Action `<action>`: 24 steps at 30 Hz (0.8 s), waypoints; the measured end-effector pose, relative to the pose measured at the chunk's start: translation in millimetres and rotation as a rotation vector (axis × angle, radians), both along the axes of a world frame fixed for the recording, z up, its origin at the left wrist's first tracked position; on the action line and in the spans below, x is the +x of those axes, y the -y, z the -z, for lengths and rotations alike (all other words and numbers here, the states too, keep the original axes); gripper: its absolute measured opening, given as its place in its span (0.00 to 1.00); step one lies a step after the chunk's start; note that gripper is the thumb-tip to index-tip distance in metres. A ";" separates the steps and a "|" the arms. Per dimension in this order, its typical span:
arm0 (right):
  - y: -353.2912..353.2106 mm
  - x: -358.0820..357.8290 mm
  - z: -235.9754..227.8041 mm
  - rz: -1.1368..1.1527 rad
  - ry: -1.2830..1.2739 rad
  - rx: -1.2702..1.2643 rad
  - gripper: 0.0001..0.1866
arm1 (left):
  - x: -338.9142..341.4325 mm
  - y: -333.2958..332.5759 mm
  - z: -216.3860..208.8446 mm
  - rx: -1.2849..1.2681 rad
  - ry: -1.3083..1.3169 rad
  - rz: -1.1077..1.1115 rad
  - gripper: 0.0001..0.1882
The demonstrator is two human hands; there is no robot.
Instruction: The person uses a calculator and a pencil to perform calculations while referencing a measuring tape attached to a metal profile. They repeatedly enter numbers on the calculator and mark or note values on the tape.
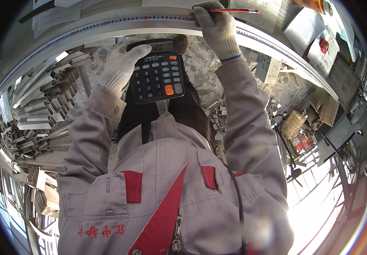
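My left hand (124, 68), in a pale knit glove, grips a black desk calculator (153, 83) by its upper left side. The thumb lies across the edge of its lit display, and the keys face up, with two orange keys among them. My right hand (217, 32), gloved the same way, is closed round a red and black pencil (245, 11). The pencil lies almost level, one end sticking out to the right. Beneath that hand runs a measuring tape strip (124, 19) along the long pale bench edge (162, 29).
Handwritten paper sheets (304, 29) lie on the bench at the upper right, others at the upper left. Stacked metal profile offcuts (47, 97) fill the left side. A woven basket (294, 124) stands among clutter at the right. Scraps are strewn over the floor (200, 59).
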State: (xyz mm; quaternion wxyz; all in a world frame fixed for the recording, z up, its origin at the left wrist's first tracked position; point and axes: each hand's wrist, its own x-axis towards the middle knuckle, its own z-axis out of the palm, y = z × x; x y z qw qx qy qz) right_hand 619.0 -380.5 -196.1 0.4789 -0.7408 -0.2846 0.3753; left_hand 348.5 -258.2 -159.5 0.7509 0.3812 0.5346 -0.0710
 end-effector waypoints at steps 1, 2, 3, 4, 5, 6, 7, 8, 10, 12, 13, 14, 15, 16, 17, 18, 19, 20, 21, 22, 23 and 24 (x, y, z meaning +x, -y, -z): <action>0.1 0.1 1.1 0.001 0.002 -0.004 0.09 | 0.6 -0.1 -0.3 -0.011 -0.005 -0.004 0.24; 0.7 0.3 1.9 0.007 -0.004 0.000 0.09 | 1.5 0.1 -0.8 -0.022 -0.010 -0.007 0.24; 1.2 0.4 2.5 0.014 -0.011 0.003 0.09 | 2.4 0.2 -1.6 -0.037 -0.027 -0.009 0.24; 1.5 0.7 3.1 0.020 -0.017 0.006 0.09 | 3.1 1.2 -2.9 -0.034 -0.002 -0.025 0.23; 1.8 1.2 3.5 0.022 -0.012 0.017 0.09 | 3.8 2.7 -4.5 -0.034 0.012 -0.040 0.23; 1.7 1.3 4.0 0.025 -0.009 0.026 0.09 | 4.8 3.5 -5.9 -0.035 0.025 -0.056 0.23; 1.4 1.2 4.3 0.027 -0.007 0.036 0.09 | 6.1 3.8 -6.9 -0.036 0.020 -0.057 0.22; 1.5 2.0 3.9 0.013 0.023 0.018 0.08 | 7.0 4.1 -7.7 -0.036 0.015 -0.059 0.22; 1.1 3.7 2.4 -0.016 0.083 -0.018 0.08 | 8.6 5.0 -8.6 -0.040 0.013 -0.068 0.21; -0.2 3.8 0.1 -0.024 0.117 -0.005 0.08 | 10.6 5.9 -7.8 -0.052 0.004 -0.078 0.21; -1.0 3.7 -1.3 -0.027 0.135 0.002 0.08 | 10.9 6.6 -7.6 -0.055 0.020 -0.086 0.21; -1.3 4.1 -3.3 -0.036 0.154 0.000 0.08 | 11.3 8.0 -7.4 -0.065 0.021 -0.094 0.21; -0.8 4.2 -5.4 -0.044 0.172 -0.002 0.08 | 11.3 9.3 -7.3 -0.075 0.020 -0.101 0.20; -0.3 4.1 -7.2 -0.052 0.190 -0.005 0.08 | 11.8 9.4 -6.4 -0.064 0.017 -0.090 0.20; -0.4 4.0 -8.2 -0.052 0.190 -0.014 0.08 | 13.1 8.6 -5.0 -0.052 0.014 -0.079 0.20; -0.7 4.1 -8.8 -0.053 0.191 -0.022 0.08 | 14.1 8.1 -4.4 -0.056 -0.030 -0.069 0.20; -0.7 4.0 -8.9 -0.053 0.191 -0.031 0.08 | 13.8 8.8 -5.2 -0.053 0.021 -0.083 0.19; -0.8 3.5 -8.3 -0.043 0.165 -0.011 0.08 | 13.2 10.2 -6.8 -0.066 0.030 -0.099 0.19; -1.0 2.8 -7.0 -0.034 0.138 0.010 0.08 | 13.3 11.3 -7.7 -0.080 0.038 -0.115 0.19; -1.0 2.1 -5.7 -0.025 0.110 0.029 0.08 | 13.9 12.1 -7.9 -0.083 0.044 -0.119 0.19; -1.2 1.9 -4.2 -0.017 0.084 0.047 0.08 | 14.7 12.3 -7.7 -0.086 0.048 -0.122 0.19; -2.2 1.6 -2.5 -0.008 0.057 0.066 0.08 | 14.7 12.0 -7.0 -0.088 0.052 -0.126 0.19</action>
